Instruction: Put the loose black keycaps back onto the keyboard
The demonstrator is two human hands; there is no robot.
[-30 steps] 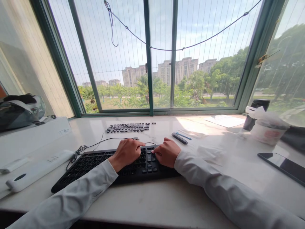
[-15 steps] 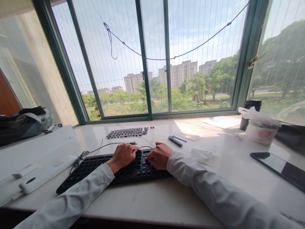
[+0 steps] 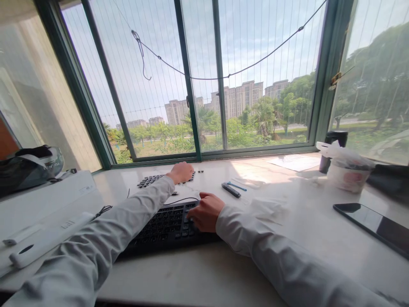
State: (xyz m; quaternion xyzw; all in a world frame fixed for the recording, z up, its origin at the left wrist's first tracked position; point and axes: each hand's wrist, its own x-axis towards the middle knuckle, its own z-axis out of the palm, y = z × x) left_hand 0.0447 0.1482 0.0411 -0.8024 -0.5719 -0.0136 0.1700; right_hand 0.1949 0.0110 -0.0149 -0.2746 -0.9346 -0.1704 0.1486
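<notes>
Black keyboard (image 3: 166, 226) lies on the surface (image 3: 223, 264), long axis left-right, slightly skewed. Right hand (image 3: 204, 212) rests curled on its right end. Left hand (image 3: 181, 172) has left the keyboard, now loosely closed over loose keycaps (image 3: 150, 181) behind it.

Bare counter (image 3: 287, 238) lies open right of the keyboard (image 3: 166, 226); pens (image 3: 231, 189) and phone (image 3: 373, 224) bound it.

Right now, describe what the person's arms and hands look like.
Both arms wear long, loose, pale grey-white shirt sleeves, creased and ending in plain cuffs at the wrists. The left hand and right hand are bare: no gloves, and no rings or watch visible.
</notes>
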